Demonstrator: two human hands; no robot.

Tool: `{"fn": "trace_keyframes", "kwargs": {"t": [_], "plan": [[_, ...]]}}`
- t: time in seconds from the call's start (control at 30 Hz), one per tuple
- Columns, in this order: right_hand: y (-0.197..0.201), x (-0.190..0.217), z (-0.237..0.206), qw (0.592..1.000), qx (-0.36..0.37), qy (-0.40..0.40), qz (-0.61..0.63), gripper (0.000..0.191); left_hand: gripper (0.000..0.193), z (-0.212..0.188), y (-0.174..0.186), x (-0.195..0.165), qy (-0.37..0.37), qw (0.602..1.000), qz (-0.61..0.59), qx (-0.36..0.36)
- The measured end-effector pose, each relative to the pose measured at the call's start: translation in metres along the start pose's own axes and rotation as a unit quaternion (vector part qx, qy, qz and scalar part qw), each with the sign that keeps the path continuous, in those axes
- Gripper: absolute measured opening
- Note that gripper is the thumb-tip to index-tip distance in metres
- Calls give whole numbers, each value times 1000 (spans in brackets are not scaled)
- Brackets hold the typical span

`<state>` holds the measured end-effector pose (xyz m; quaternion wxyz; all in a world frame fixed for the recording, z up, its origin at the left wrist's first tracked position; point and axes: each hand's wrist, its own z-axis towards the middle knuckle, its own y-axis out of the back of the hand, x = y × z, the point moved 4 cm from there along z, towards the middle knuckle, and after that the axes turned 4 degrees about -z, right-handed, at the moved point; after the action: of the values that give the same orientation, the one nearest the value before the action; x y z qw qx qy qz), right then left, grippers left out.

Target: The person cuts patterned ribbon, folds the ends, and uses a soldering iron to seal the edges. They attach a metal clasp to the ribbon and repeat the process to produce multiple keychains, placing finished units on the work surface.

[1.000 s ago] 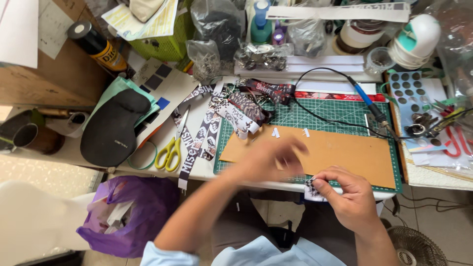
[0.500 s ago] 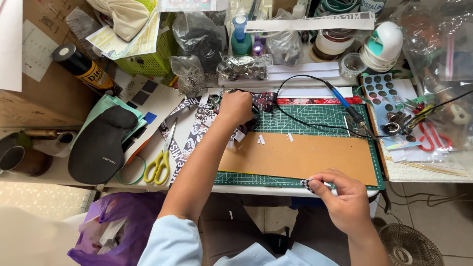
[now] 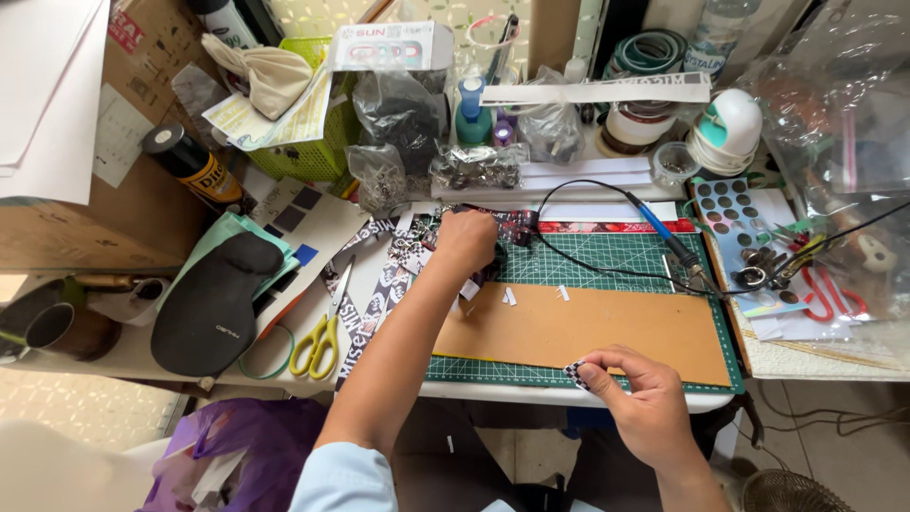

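White worktable [image 3: 493, 391] under even light — tiled floor [image 3: 85, 408] left, fan grille [image 3: 787, 488] bottom right.

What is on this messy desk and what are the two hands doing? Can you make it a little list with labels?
Left hand: left hand reaches into a pile of patterned ribbon strips at the back of the mat.
Right hand: right hand pinches a small checkered ribbon piece at the front edge.
Work surface: green cutting mat with a brown board on it.
Left of mat: yellow-handled scissors, black shoe insole.
Right of mat: blue-handled soldering iron.
Back: rolls of tape.
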<state>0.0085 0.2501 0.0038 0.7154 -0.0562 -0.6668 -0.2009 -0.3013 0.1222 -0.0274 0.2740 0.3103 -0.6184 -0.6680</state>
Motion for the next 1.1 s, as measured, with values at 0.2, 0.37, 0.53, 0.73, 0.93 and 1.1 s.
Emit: {"fn": "trace_keyframes", "kwargs": {"t": [0.2, 0.37, 0.53, 0.73, 0.93, 1.1], "plan": [[0, -3, -4, 1000, -6, 8, 0, 14, 16, -4, 5, 17, 48, 994, -96, -21], [-14, -9, 6, 999, -2, -7, 35, 14, 8, -3, 0, 10, -15, 997, -36, -61], [-23, -9, 8, 1000, 0, 7, 22, 14, 9, -2, 4, 18, -7, 998, -46, -39], [-27, -10, 6, 1000, 5, -10, 21, 16, 15, -3, 1, 24, -10, 1000, -10, 28], [-20, -10, 5, 1000, -10, -2, 21, 17, 18, -14, 20, 26, -67, 997, -40, -14], [-16, -18, 9, 999, -17, -15, 25, 17, 9, -36, 61, 40, -49, 940, -305, -148]]}}
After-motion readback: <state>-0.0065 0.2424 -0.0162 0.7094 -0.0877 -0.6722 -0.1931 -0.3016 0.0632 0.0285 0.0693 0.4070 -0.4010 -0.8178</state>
